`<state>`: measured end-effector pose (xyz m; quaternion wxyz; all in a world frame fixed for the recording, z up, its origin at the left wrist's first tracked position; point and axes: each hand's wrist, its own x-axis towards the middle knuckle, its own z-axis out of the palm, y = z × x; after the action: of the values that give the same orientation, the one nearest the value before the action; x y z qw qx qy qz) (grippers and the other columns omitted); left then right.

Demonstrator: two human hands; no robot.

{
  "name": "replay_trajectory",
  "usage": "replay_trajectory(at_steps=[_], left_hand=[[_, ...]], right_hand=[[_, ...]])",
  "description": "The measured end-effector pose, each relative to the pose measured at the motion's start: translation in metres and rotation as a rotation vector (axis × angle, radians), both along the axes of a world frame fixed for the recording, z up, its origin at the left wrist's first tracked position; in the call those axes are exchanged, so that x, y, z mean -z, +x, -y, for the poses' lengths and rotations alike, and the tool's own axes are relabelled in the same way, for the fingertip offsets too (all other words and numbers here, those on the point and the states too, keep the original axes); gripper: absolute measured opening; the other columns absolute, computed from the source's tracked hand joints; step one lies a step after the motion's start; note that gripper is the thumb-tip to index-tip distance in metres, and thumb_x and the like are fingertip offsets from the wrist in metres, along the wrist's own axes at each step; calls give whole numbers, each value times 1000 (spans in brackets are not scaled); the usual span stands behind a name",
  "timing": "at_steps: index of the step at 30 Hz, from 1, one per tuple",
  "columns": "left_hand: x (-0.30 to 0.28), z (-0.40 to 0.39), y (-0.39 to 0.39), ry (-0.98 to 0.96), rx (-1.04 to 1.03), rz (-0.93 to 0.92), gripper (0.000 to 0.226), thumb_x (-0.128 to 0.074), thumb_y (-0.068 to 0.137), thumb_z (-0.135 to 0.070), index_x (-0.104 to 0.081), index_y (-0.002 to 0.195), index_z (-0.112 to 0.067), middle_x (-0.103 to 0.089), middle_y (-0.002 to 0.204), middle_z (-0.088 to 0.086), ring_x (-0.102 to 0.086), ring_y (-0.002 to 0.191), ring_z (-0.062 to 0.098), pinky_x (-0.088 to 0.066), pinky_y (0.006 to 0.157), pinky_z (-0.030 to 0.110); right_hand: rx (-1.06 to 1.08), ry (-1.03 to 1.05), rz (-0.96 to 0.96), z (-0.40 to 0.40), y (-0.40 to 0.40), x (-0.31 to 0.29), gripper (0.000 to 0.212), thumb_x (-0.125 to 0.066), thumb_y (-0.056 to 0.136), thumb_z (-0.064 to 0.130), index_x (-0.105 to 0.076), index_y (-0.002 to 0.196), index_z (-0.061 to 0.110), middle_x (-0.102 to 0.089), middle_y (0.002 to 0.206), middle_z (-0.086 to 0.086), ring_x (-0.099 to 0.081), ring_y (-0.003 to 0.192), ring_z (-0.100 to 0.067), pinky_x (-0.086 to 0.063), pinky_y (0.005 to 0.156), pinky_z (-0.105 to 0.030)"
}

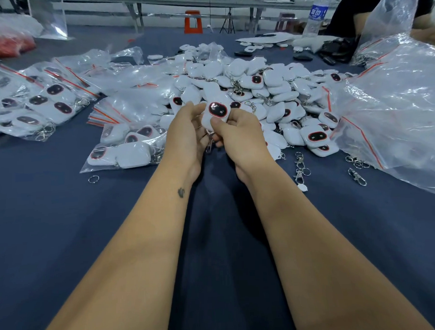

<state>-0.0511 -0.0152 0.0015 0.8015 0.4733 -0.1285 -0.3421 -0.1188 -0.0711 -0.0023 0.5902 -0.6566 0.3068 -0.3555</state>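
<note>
At frame centre, our left hand (186, 135) and right hand (239, 137) pinch a white fob (216, 112), whose dangling clasp (209, 146) could snag the pile (278, 88) behind if lowered carelessly.

Blue-covered table (65, 219), heap of white keychains (270, 89), filled bags (127, 148), loose clasps (300, 167)

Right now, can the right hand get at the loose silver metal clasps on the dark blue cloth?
Probably yes: the clasps lie uncovered on the cloth close beside the right hand. But it pinches a white plastic fob with a black oval face, which the left hand also holds.
</note>
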Motion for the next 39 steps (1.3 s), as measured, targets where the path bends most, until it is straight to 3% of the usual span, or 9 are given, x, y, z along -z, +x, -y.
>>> replay_trajectory(at_steps=[2, 5, 11, 19, 24, 29, 32, 36, 39], left_hand=[[0, 1, -2, 2, 44, 56, 33, -37, 104, -26, -62, 87, -11, -67, 75, 3, -57, 69, 17, -46, 55, 23], [1, 2, -3, 40, 64, 121, 22, -42, 98, -18, -59, 86, -11, -58, 74, 6, -48, 69, 19, -38, 54, 24], [0, -3, -7, -10, 92, 130, 17, -42, 99, -13, -59, 96, -11, -56, 74, 4, -51, 55, 13, -37, 46, 22], [1, -1, -6, 44, 101, 152, 19, -51, 94, -18, -67, 84, -22, -66, 78, -2, -58, 67, 13, -41, 62, 28], [2, 1, -7, 82, 118, 217, 15, -52, 91, -18, -63, 81, -18, -60, 74, -3, -54, 64, 12, -40, 55, 24], [4, 0, -8, 35, 141, 210, 34, -47, 91, -14, -72, 69, -22, -66, 73, -2, -60, 63, 11, -44, 56, 23], [3, 2, -7, 48, 142, 267, 22, -50, 89, -11, -69, 80, -18, -67, 75, -1, -63, 69, 12, -46, 60, 23], [4, 3, -7, 74, 115, 310, 29, -47, 92, -5, -70, 80, -18, -69, 68, -4, -62, 60, 7, -44, 49, 15], [5, 5, -6, 118, 102, 351, 31, -42, 91, 1, -70, 94, -12, -70, 72, -3, -63, 62, 6, -46, 50, 15]], right_hand=[[-46, -25, -29, -1, 0, 1, 18, -56, 95, 8, -60, 92, -9, -56, 79, -12, -48, 70, -20, -40, 67, -34], [-118, -61, -34, -1, -2, 2, 21, -57, 93, 6, -61, 74, 14, -61, 62, 4, -53, 59, -6, -45, 58, -20], [-119, 15, -5, -3, -3, -3, 24, -54, 93, 11, -60, 73, 23, -58, 61, 9, -51, 55, -7, -42, 52, -19], [-28, -4, -23, -5, -1, -1, 17, -49, 95, 18, -56, 81, 14, -54, 77, -3, -46, 69, -13, -40, 65, -30], [-19, -14, -28, -3, -1, 0, 18, -48, 95, 18, -55, 79, 15, -53, 76, -1, -47, 69, -12, -41, 65, -28], [11, 36, -12, 0, 1, 2, 19, -48, 92, 18, -61, 81, 11, -58, 80, -3, -51, 73, -16, -44, 69, -33], [19, 127, 22, 2, 2, 2, 22, -48, 88, 15, -65, 91, 3, -64, 79, -4, -57, 76, -19, -47, 73, -35], [14, 138, 46, 4, 4, 2, 14, -51, 87, 11, -64, 81, 11, -63, 63, 4, -57, 69, -15, -49, 73, -36], [-1, 156, 60, 5, 5, 2, 13, -54, 85, 11, -63, 75, 13, -63, 62, 5, -58, 70, -17, -52, 79, -40]])
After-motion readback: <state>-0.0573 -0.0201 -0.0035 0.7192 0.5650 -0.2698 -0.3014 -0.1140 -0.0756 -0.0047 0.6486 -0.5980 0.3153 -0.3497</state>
